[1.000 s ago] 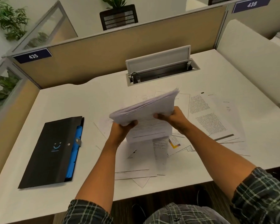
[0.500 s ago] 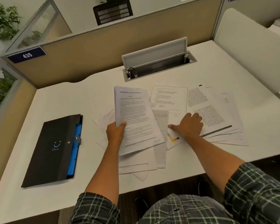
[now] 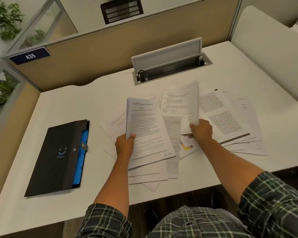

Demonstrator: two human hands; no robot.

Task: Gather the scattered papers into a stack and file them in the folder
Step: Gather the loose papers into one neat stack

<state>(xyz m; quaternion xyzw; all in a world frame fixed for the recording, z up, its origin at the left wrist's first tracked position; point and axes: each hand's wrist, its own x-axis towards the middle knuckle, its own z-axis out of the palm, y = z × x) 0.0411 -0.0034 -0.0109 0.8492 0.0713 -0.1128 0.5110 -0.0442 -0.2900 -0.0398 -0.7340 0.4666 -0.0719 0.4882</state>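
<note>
My left hand point(image 3: 125, 143) grips a stack of printed papers point(image 3: 145, 124) by its left edge, holding it over the middle of the white desk point(image 3: 62, 103). My right hand point(image 3: 201, 130) pinches the lower edge of another printed sheet point(image 3: 180, 107) and lifts it off the pile. More loose papers point(image 3: 230, 121) lie fanned out to the right, and others lie under the stack toward the front edge. A black folder point(image 3: 57, 157) with blue dividers showing at its right side lies closed at the left of the desk.
An open cable tray point(image 3: 170, 66) with a raised lid sits at the back of the desk. Tan partition walls point(image 3: 93, 54) close off the back and left. A white divider point(image 3: 268, 42) stands at the right.
My right hand, flat on the papers half a second ago, has taken hold of one sheet and raised it. A second ago both hands held the stack upright; now only my left holds it.
</note>
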